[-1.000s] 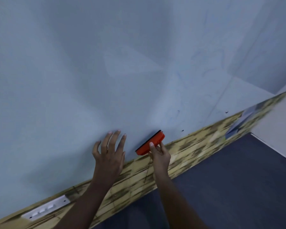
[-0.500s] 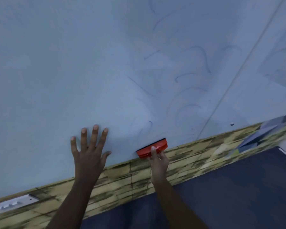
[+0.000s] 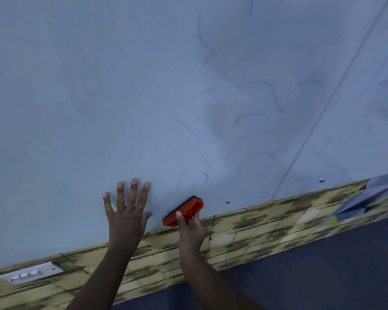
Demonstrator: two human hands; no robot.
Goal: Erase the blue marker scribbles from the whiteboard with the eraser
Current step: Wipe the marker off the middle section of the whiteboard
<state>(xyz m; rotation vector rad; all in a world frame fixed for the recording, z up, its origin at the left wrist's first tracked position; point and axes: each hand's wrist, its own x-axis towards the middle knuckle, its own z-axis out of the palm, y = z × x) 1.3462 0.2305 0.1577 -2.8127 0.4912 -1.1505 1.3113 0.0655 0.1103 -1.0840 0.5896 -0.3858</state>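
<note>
Left hand (image 3: 127,211) is flat on the whiteboard (image 3: 76,108), fingers straight and splayed, thumb out to the side, palm near the board's lower edge. It holds nothing, just presses on the surface

Right hand (image 3: 192,228) grips the eraser (image 3: 184,211): thumb laid over the near face, the other fingers curled round the far side, mostly hidden. The eraser is an orange-red plastic block, rectangular with chamfered corners, and a thin dark pad edge shows where it meets the board. It sits tilted, right end higher, against the board's bottom strip, just right of the left hand and not touching it

Whiteboard is smooth, pale blue-grey and slightly glossy. The blue marker scribbles (image 3: 276,97) are thin curved strokes and hooks, spread above and to the right of the eraser, many smeared into faint haze. One short hooked stroke (image 3: 206,177) lies just above the eraser. A straight seam (image 3: 323,113) runs diagonally through the board's right part, and two small dark dots, possibly screws, sit near the lower edge

Below the board runs a band of yellow-and-olive brick-pattern covering (image 3: 244,231), blurred. A white switch plate (image 3: 31,274) is set in it at far left. Dark navy floor (image 3: 323,276) lies below
</note>
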